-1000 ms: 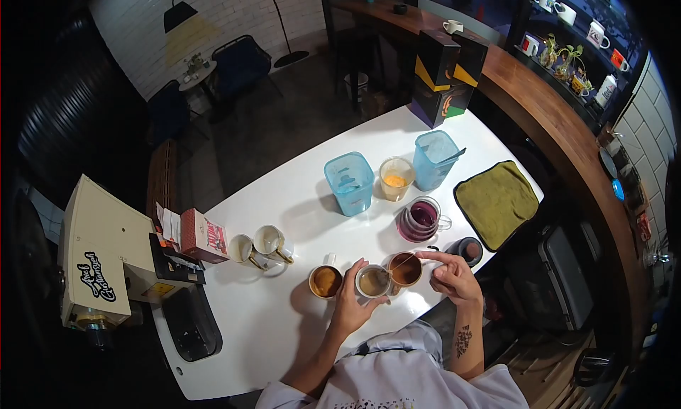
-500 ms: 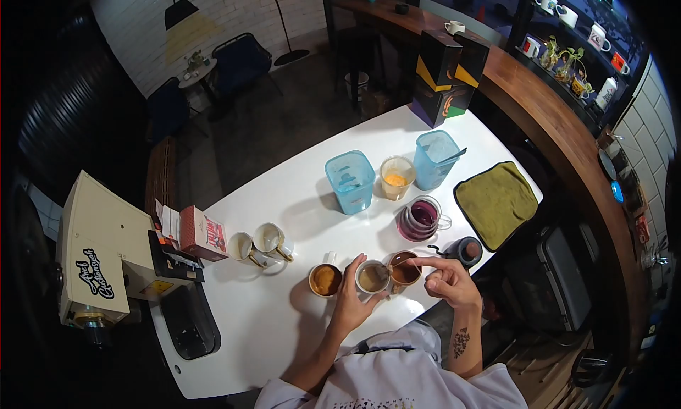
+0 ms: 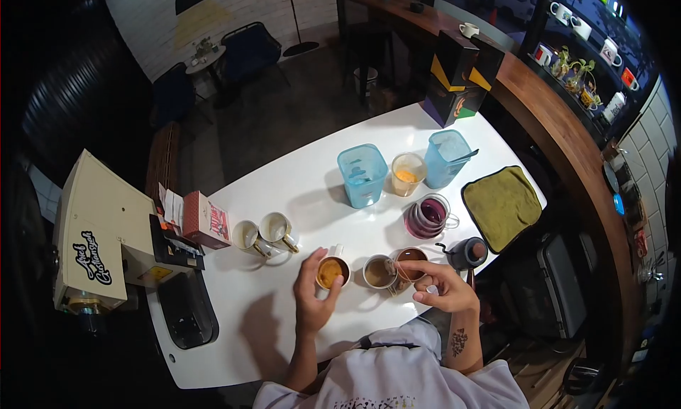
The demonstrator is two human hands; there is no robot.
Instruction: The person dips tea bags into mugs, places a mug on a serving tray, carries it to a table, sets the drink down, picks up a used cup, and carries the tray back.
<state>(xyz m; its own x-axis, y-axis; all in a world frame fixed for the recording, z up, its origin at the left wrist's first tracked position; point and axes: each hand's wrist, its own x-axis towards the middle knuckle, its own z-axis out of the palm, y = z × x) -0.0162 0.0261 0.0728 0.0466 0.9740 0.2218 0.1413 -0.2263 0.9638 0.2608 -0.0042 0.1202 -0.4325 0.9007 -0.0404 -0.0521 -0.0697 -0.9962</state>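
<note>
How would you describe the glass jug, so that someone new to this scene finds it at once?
On the white table, look toward the green cloth. Just left of it, on the near side of the two blue containers, stands a clear glass jug. Unlike its neighbours, it holds something purple.

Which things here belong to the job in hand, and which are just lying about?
In use, judging by the hands:
left cup, at the left hand
middle cup, by the right hand
brown cup

Apparently idle:
green cloth
red box
black boxes
</note>
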